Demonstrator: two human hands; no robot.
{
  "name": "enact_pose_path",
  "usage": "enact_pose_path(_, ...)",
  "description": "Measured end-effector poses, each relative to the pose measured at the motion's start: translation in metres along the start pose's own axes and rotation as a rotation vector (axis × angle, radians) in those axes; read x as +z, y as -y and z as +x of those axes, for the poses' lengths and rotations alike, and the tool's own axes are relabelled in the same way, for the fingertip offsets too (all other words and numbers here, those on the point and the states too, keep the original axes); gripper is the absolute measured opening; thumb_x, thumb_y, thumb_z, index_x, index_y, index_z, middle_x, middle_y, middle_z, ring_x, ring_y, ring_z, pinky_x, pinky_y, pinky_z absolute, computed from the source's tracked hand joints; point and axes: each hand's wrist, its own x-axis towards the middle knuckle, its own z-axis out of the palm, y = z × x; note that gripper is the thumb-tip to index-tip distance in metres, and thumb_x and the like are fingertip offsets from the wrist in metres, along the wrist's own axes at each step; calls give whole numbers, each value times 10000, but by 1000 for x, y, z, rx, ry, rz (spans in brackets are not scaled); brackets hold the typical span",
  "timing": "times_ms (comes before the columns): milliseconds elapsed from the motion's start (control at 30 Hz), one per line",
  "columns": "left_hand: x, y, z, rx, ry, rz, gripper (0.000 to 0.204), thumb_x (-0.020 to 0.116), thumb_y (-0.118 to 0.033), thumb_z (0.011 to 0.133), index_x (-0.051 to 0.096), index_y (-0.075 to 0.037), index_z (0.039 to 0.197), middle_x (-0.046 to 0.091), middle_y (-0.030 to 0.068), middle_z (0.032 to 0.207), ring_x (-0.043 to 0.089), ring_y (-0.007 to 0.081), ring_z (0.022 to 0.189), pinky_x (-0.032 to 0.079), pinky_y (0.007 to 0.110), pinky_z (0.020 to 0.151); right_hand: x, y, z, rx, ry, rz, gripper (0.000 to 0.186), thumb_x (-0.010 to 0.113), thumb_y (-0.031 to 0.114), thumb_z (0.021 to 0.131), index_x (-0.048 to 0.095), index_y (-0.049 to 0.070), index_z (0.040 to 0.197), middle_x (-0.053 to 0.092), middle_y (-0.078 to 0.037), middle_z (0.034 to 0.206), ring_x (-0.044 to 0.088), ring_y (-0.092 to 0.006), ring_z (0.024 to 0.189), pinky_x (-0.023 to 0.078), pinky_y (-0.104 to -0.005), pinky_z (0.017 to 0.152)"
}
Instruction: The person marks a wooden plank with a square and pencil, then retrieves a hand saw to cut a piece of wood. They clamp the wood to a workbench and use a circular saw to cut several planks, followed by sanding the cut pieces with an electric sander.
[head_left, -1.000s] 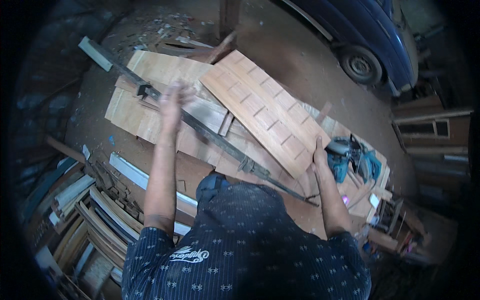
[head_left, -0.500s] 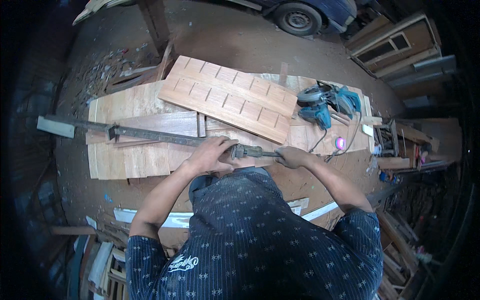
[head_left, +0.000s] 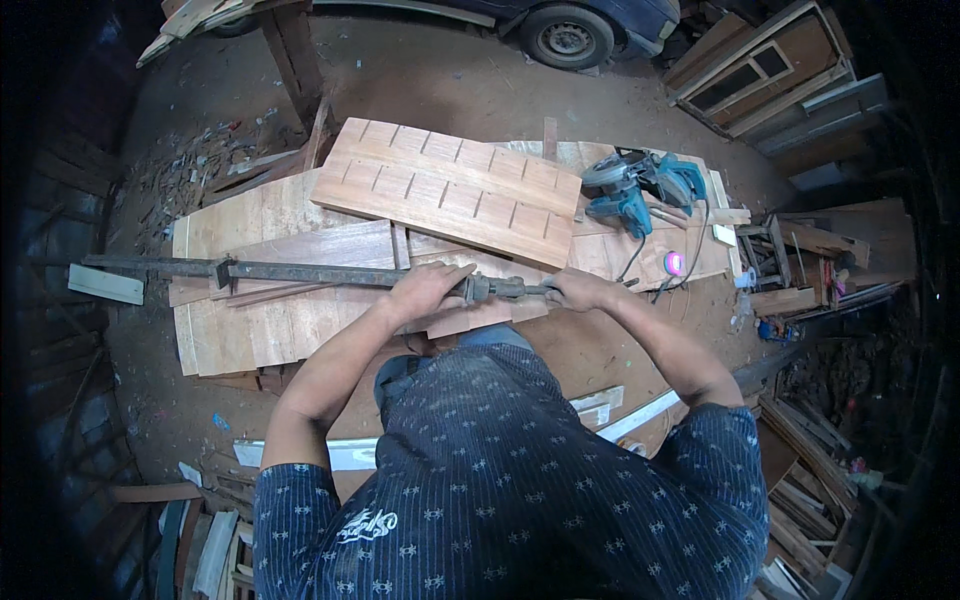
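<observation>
over planks, both hands point(head_left: 428, 288) grip bar clamp point(head_left: 300, 272).

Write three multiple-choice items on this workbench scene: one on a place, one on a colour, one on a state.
1. Where does the circular saw lie?
A. on the floor
B. on the boards at the bench's right end
C. in the left hand

2. What colour is the saw's body?
A. teal blue
B. red
C. yellow

3. How is the long bar clamp held?
A. untouched
B. by one hand
C. by both hands

Answers: 1 B, it rests on the boards. 2 A, its housing is teal. 3 C, the left hand and right hand both grip it.
</observation>
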Motion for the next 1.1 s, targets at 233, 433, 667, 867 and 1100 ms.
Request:
enact_pose_path(233,-17,-13,8,-133,201,130,701,597,-531,905,388,-297,1532,684,187,1162,682,399,986,544,506,846,2,12,8,44,-51,-397,168,602,162,892,634,2,933,672,-251,940,658,-421,895,526,-506,830)
enact_pose_path(433,-10,-10,3,-66,104,184,756,553,-578,910,289,-332,1574,681,192,1082,696,385,907,559,494,779,16,-9,5,-96,-171,-227,160,609,126,871,602,11,982,675,-232,913,672,-404,920,535,-507,797)
enact_pose_path(667,-7,-8,1,-23,78,219,794,534,-605,902,267,-303,1586,665,183,1090,696,383,865,566,492,772,16,-5,11,34,-7,-429,213,620,147,876,580,1,1026,665,-252,906,670,-409,917,524,-503,819)
enact_pose_path(867,-1,-5,-2,-5,72,236,798,546,-581,907,248,-302,1593,657,172,1055,701,370,834,576,472,728,16,5,3,-53,-191,-275,225,610,152,885,579,1,1050,666,-254,892,672,-401,941,528,-505,841)
enact_pose_path(1100,-7,-7,-2,-22,81,230,783,545,-554,931,199,-340,1600,651,196,1088,708,360,826,579,471,721,3,12,13,84,133,-425,279,640,110,858,554,16,1106,654,-242,1051,639,-413,1019,525,-526,857)
